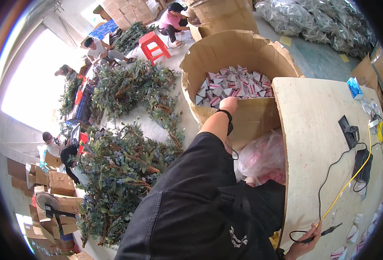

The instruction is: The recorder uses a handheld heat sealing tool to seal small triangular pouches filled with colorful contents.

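Note:
My left hand (229, 104) reaches over the near wall of a large round cardboard box (243, 43) and rests on the pile of small white-and-pink triangular packets (239, 84) inside. Its fingers are hidden behind the knuckles, and a black band circles the wrist. My right hand (303, 243), low at the right, grips a thin black pen-shaped tool (328, 232) with a black cord, just above the pale wooden table (313, 143).
On the table lie two black devices (350, 130) (363, 167), a yellow cable (352, 177) and a blue packet (355, 88). A pink-filled plastic bag (263, 158) sits between box and table. Artificial leafy branches (122, 160) cover the floor at left, near seated people, a red stool (154, 43) and a fan (48, 203).

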`<state>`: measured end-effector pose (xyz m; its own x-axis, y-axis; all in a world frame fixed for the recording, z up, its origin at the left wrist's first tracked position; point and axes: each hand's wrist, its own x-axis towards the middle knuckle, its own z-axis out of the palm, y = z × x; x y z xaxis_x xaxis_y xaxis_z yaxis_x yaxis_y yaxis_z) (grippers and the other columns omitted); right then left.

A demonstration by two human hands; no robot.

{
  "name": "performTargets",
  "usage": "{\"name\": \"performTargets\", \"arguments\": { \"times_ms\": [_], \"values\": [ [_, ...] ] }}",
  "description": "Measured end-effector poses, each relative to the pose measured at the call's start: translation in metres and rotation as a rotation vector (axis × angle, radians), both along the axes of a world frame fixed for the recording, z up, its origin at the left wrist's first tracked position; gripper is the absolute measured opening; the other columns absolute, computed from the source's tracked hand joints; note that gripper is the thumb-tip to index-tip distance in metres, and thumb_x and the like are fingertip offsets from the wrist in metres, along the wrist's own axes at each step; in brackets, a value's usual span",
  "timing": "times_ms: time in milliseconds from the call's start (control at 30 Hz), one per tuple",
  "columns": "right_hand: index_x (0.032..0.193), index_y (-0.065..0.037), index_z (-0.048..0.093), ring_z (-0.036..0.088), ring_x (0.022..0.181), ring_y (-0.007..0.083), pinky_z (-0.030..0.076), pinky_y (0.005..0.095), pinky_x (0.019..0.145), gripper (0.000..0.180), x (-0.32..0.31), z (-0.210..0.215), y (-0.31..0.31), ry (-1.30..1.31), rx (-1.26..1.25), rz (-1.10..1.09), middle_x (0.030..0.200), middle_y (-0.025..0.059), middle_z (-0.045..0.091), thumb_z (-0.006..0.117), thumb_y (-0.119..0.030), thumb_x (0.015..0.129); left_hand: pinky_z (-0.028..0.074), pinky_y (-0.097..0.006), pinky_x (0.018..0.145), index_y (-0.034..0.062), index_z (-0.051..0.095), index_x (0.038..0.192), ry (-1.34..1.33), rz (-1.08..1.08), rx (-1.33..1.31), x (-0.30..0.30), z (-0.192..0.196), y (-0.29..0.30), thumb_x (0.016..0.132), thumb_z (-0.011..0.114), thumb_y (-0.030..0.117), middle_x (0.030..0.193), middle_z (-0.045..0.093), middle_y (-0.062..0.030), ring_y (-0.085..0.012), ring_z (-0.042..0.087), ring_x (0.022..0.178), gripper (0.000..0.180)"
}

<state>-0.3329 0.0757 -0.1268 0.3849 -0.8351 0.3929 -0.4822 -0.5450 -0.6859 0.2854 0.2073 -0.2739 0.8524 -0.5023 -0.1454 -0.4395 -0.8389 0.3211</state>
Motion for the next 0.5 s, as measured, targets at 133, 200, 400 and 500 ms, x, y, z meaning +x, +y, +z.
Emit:
{"name": "performTargets", "arguments": {
  "times_ms": [133,200,400,500],
  "values": [
    [0.099,0.002,0.057,0.070,0.086,0.0315,0.054,0.0333,0.064,0.014,0.019,0.040,0.019,0.137,-0.028,-0.003,0.116,0.0278,0.068,0.062,-0.010,0.100,0.054,-0.043,0.087,0.0150,0.069,0.120,-0.035,-0.082,0.005,0.005,-0.003,-0.004,0.085,0.073,0.024,0.110,0.072,-0.0126,-0.0319,0.068,0.104,0.037],
    [0.092,0.002,0.054,0.070,0.080,0.0294,0.050,0.0299,0.057,0.013,0.026,0.040,0.018,0.105,-0.215,0.113,0.120,0.0290,0.067,0.057,-0.007,0.102,0.053,-0.043,0.088,0.0157,0.068,0.122,-0.012,-0.035,-0.012,0.005,0.000,-0.005,0.085,0.074,0.027,0.110,0.072,-0.0128,-0.0318,0.067,0.106,0.040],
    [0.098,0.006,0.051,0.062,0.101,0.0246,0.048,0.0326,0.089,0.014,0.015,0.033,0.014,0.315,0.243,-0.031,0.134,0.0274,0.058,0.048,-0.007,0.105,0.054,-0.044,0.088,0.0144,0.069,0.116,0.025,0.027,-0.095,0.023,-0.026,0.029,0.085,0.073,0.034,0.108,0.072,-0.0140,-0.0328,0.068,0.103,0.037],
    [0.097,0.005,0.049,0.061,0.100,0.0231,0.048,0.0319,0.088,0.013,0.037,0.040,0.025,0.215,0.126,0.080,0.138,0.0280,0.055,0.048,-0.006,0.104,0.054,-0.046,0.086,0.0091,0.071,0.105,0.060,0.073,-0.128,0.026,-0.033,0.036,0.085,0.073,0.034,0.105,0.072,-0.0167,-0.0348,0.068,0.101,0.032]
  ]
}}
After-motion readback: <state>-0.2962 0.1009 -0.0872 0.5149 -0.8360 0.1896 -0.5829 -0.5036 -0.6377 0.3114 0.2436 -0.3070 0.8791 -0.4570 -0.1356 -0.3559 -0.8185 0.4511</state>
